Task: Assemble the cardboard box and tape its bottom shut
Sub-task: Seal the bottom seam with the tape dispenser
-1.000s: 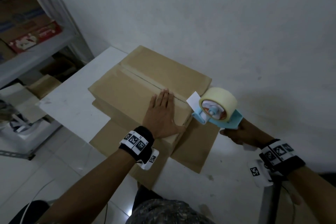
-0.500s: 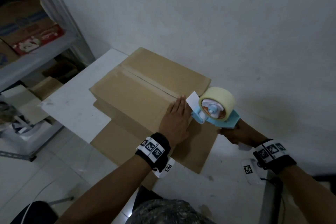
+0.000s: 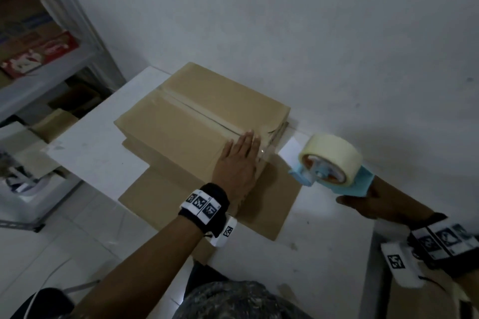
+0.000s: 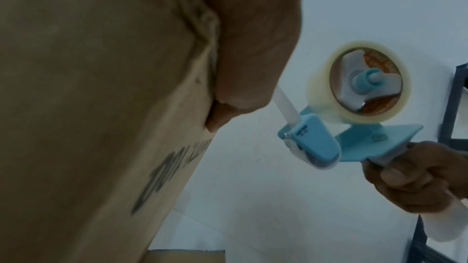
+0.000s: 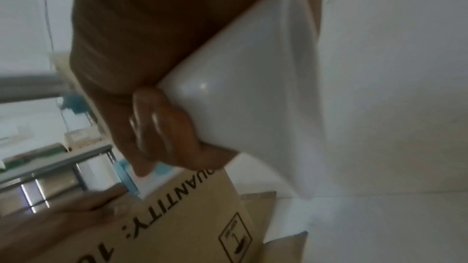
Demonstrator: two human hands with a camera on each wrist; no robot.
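**Box on table, seam taped; left hand pressing, right hand holding tape gun**

Left hand (image 3: pixel 239 166): fingers (image 3: pixel 246 141) are lying straight and together, flat on the top face of the cardboard box (image 3: pixel 186 122), gripping nothing. The fingertips are reaching the near end of the centre seam, where a strip of clear tape (image 3: pixel 204 114) is running along the join and folding over the box's right edge. The palm is pressing beside that edge.

Right hand (image 3: pixel 373 202): fingers (image 4: pixel 395 177) are curling tight round the white handle (image 5: pixel 243 91) of the tape gun (image 3: pixel 331 171). The blue frame is carrying a pale roll of tape (image 4: pixel 359 81), and a white tab is sticking up at its front. The gun is hovering above the table, off the box's right edge, apart from the cardboard.

Box: sitting on the white table (image 3: pixel 98 153), flaps closed on top, resting on a flat sheet of cardboard (image 3: pixel 274 204). Printed lettering is showing on its side in both wrist views.

Background: a metal shelf (image 3: pixel 46 77) at left is holding cartons.
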